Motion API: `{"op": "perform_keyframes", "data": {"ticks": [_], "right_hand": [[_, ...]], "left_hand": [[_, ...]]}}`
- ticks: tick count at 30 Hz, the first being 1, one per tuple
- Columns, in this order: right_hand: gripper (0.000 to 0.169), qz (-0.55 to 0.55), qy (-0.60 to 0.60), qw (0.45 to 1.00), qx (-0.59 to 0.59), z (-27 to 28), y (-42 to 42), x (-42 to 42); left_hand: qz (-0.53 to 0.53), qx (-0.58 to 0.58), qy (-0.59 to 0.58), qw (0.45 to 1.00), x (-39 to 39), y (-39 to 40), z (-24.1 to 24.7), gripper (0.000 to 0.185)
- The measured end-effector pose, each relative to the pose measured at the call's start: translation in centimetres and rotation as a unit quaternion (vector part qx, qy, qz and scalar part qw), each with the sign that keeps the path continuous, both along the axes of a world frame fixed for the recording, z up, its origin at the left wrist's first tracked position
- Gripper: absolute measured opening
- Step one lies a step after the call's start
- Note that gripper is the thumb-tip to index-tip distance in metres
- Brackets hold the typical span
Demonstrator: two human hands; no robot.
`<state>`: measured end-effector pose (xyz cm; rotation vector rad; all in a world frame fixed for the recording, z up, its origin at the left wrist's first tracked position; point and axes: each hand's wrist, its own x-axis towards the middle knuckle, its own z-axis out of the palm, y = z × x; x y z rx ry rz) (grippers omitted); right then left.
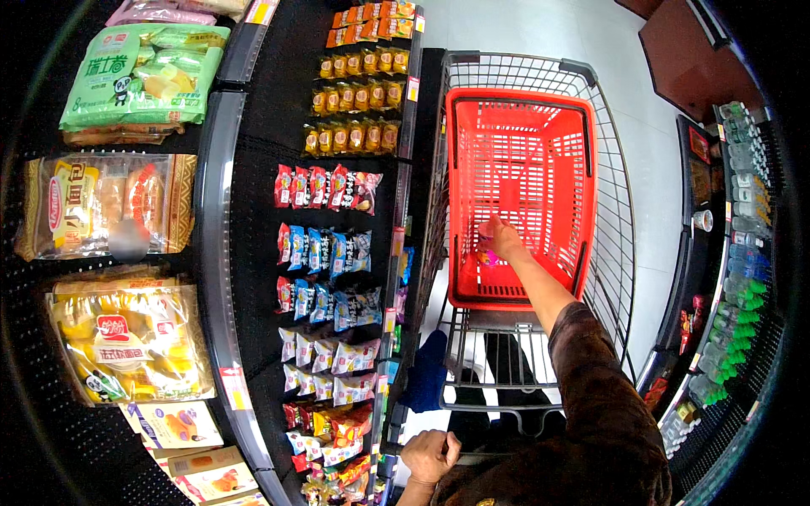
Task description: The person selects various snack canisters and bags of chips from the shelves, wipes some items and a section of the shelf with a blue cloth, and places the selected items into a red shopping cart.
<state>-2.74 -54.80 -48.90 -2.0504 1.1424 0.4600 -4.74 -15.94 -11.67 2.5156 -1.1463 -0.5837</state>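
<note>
My right hand [501,239] reaches down inside a red plastic shopping basket [459,190]. A small pink and purple packet [487,258] shows right beside that hand, low in the basket. The fingertips blur against the red plastic, so whether they hold the packet is unclear. The basket rests in a wire shopping cart [610,190]. My left hand [431,456] is curled into a loose fist at the near end of the cart, close to my body. No item shows in it, and its underside is hidden.
Shelves on the left carry small snack packets [354,310], orange packs [373,25] and larger bagged breads [130,345]. A shelf of bottles [737,303] curves along the right. A blue cloth-like shape [427,373] is beside the cart. Pale floor [531,25] lies beyond it.
</note>
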Motion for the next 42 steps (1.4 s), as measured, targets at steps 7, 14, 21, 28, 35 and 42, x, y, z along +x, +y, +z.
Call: {"op": "perform_keyframes", "data": {"ticks": [7,14,21,28,35,42], "right_hand": [[0.063,0.062,-0.024,0.989,-0.135,2.7,3.2,2.5],[0.059,-0.215,-0.245,0.942,0.081,1.3,2.4,-1.4],[0.047,-0.343,-0.356,0.806,0.327,17.3,-0.8,-5.6],[0.044,-0.229,-0.456,0.779,0.365,33.5,3.2,-4.9],[0.05,-0.029,-0.486,0.803,0.344,42.4,13.5,-1.9],[0.083,0.025,-0.508,0.765,0.394,46.2,26.0,1.4]], "left_hand": [[0.014,-0.015,-0.001,1.0,-0.3,-0.2,0.1,0.03],[0.006,-0.02,-0.009,1.0,0.2,-0.6,0.6,0.03],[0.011,-0.06,-0.033,0.998,-0.2,-0.1,-0.4,0.033],[0.031,-0.142,-0.041,0.989,-0.6,0.2,-1.1,0.025],[0.191,-0.332,0.062,0.921,2.3,0.7,7.3,0.08],[0.185,-0.343,0.024,0.921,5.1,6.0,11.7,0.085]]}}
